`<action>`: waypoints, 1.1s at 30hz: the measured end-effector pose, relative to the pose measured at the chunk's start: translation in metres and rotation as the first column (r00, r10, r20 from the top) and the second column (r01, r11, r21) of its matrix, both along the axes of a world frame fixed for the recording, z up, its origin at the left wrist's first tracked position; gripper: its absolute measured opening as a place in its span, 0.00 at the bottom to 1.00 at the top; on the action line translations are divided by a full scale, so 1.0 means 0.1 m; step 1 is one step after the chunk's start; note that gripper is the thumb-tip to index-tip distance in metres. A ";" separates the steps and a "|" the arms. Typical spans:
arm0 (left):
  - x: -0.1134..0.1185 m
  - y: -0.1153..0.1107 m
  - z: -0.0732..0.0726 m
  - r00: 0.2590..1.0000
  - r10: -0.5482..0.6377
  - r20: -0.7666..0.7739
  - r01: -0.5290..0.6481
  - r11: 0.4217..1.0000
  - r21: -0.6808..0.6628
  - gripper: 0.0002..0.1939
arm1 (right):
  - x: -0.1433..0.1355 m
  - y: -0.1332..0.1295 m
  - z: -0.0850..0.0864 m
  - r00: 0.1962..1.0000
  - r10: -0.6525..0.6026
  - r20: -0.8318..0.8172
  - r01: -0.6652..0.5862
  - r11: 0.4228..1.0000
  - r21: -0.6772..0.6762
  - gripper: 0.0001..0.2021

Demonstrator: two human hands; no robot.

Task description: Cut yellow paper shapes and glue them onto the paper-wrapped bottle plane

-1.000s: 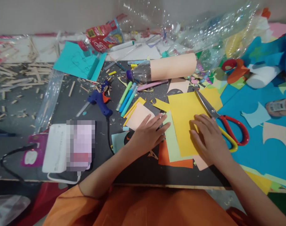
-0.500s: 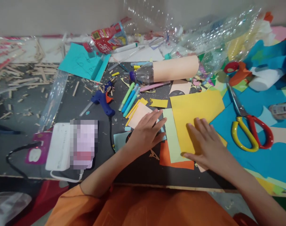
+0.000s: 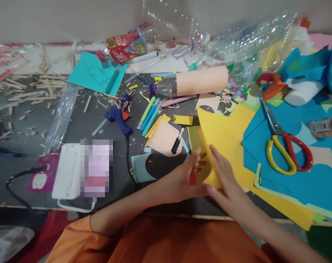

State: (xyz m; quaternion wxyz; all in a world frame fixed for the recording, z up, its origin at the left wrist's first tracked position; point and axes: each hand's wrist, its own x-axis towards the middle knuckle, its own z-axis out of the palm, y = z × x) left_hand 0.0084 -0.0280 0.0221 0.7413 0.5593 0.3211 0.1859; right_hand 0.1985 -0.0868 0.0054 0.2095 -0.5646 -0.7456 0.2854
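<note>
A large yellow paper sheet (image 3: pixel 223 135) stands with its left edge raised and its near side bent between my hands. My right hand (image 3: pixel 226 179) grips it, fingers along the outer face and thumb at the near corner. My left hand (image 3: pixel 188 179) has curled fingers at the raised left edge, its thumb meeting the right thumb; its hold is partly hidden by the sheet. A bit of orange paper (image 3: pixel 192 179) shows by the left palm. Just beyond the left hand lie a black marker (image 3: pixel 178 140), a pale peach paper (image 3: pixel 163 137) and a black rounded cutout (image 3: pixel 163 164).
Scissors (image 3: pixel 281 138) lie right on blue paper (image 3: pixel 253 146). A peach-wrapped bottle (image 3: pixel 201 81) lies behind, near several markers (image 3: pixel 149 115). Left are a blue glue gun (image 3: pixel 118 118), a phone (image 3: pixel 99 164), a white power bank (image 3: pixel 67 170) and wood sticks (image 3: pixel 49 86).
Both hands have moved from lying flat to closing around the yellow sheet, whose left side is now raised. The left hand has shifted right, uncovering the marker and black cutout.
</note>
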 end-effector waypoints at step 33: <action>-0.03 0.66 0.01 0.298 0.335 -0.894 0.414 0.798 0.438 0.16 | 0.29 0.52 -0.12 0.620 -0.626 -0.473 0.318 0.752 -0.578 0.14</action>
